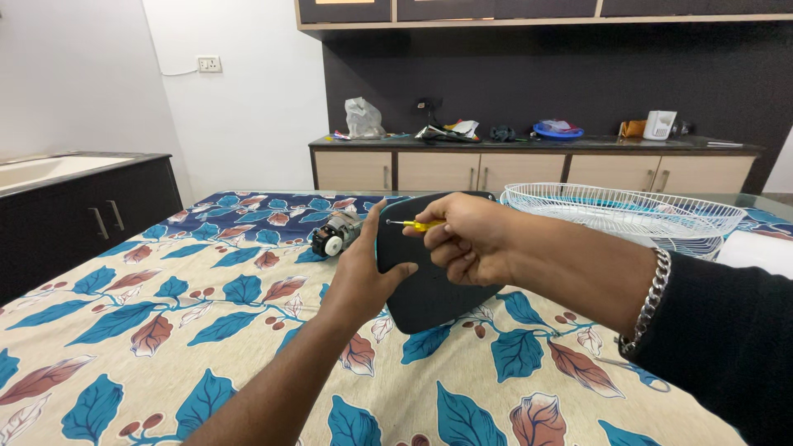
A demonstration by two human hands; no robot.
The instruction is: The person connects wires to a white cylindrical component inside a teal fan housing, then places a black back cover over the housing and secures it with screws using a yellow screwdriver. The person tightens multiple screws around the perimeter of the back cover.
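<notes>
The left hand (pixel 363 277) is clamping the dark panel (pixel 425 285) by its edge — stiff, light, likely smooth plastic. The right hand (pixel 462 239) is pinching a slim yellow screwdriver (pixel 415 224) against it — best gripped at the rim.

One panel (pixel 429 293), screwdriver (pixel 415 224), motor (pixel 336 233), grille (pixel 628 211)

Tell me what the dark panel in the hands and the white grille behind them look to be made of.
Dark panel: likely moulded plastic, matte; rounded corners, even dull surface with no shine. The left hand steadies it.
White grille: probably metal wire with a white coating; thin, evenly spaced rods on a round rim, though plastic cannot be ruled out.
</notes>
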